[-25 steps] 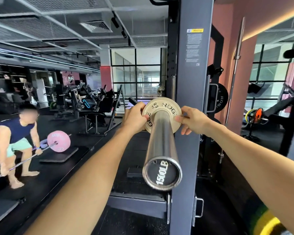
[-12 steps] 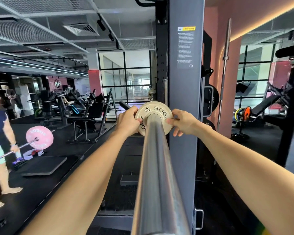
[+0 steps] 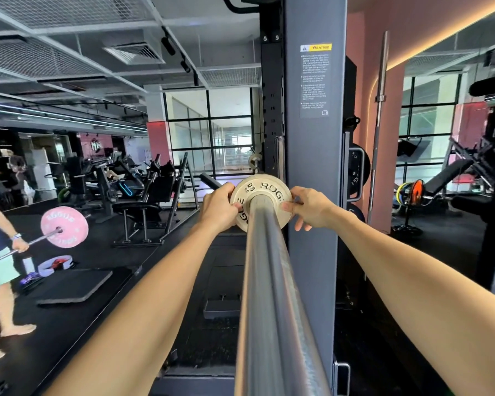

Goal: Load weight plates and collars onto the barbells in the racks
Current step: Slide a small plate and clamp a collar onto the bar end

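On the barbell sleeve (image 3: 272,281), far end from me: small cream weight plate (image 3: 260,192), threaded over the steel beside the grey rack upright (image 3: 312,167). Left hand (image 3: 219,208) grasps its left rim, fingers curled; right hand (image 3: 312,207) pinches the right rim. Off left, someone lifts a pink plate (image 3: 64,227).

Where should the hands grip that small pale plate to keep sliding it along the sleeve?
Grip the plate by its outer rim from opposite sides, as the left hand and right hand do now. The barbell sleeve fills its centre hole, so only the thin edge is free.
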{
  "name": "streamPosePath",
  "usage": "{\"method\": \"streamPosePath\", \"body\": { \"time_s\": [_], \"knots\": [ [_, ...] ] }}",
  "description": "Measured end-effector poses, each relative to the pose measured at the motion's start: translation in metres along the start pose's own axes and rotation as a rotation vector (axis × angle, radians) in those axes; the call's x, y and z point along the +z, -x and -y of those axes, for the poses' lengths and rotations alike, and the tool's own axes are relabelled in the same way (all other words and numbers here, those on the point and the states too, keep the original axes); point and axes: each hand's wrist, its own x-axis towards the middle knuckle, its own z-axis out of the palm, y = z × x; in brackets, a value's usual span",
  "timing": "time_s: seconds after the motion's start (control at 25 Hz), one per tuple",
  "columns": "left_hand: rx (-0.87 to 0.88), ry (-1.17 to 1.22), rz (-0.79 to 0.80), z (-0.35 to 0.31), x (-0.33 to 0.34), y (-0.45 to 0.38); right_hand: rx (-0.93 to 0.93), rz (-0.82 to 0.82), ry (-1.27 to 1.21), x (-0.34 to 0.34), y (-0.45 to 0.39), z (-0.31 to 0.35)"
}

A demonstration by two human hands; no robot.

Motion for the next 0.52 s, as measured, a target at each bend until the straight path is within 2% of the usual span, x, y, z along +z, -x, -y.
{"method": "streamPosePath", "body": {
  "time_s": [0.12,0.24,0.52],
  "knots": [
    [-0.002,-0.078,0.03,-0.001,-0.004,0.001,0.045,-0.033,0.001,0.006,0.01,0.005],
    [-0.001,-0.14,0.146,0.005,-0.014,0.012,0.105,-0.008,0.026,0.016,0.019,0.005],
    [-0.184,-0.215,0.236,0.022,-0.058,0.081,0.083,0.07,0.149,0.036,0.068,0.027]
  ]
}}
